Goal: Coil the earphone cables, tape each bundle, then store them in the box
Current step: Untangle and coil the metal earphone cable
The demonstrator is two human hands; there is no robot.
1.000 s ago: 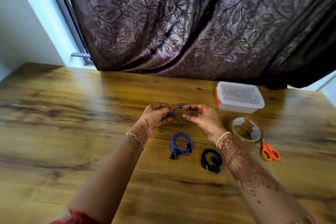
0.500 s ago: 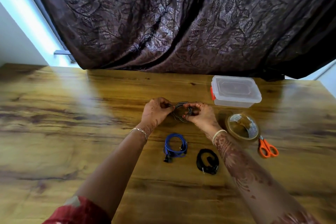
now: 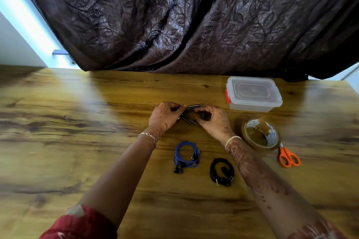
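While the curled fingers (image 3: 175, 107) of the left hand (image 3: 165, 116) and right hand (image 3: 214, 121) pinch opposite sides of the thin grey coiled earphone cable (image 3: 189, 116) just above the wooden table (image 3: 97, 122), whether tape binds it is unclear. If not, freeing one hand for the brown tape roll (image 3: 260, 136) nearby could let the springy loops fan apart. The clear plastic box (image 3: 252, 93) beyond has its lid on.

Daylight from the upper left throws pale glare across the table (image 3: 81, 103); edges blur and bend.
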